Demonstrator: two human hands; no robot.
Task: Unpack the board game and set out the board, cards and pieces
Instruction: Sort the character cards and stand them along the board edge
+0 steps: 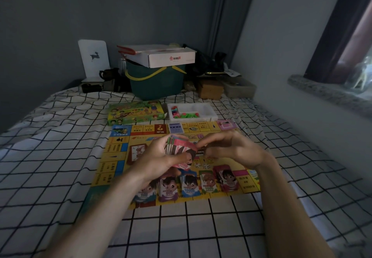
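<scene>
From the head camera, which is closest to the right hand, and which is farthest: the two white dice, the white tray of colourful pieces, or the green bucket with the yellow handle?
From the right hand:
1. Two white dice, on the yellow board just below the hand.
2. White tray of colourful pieces, beyond the board's far edge.
3. Green bucket with the yellow handle, at the back by the wall.

The left hand (161, 157) hides part of the board (118, 157) — its print too blurred to read.

Both forearms reach forward, left hand (161, 157) curled with thumb across in a grip, right hand (227, 149) fingers bent inward, fingertips toward left.
</scene>
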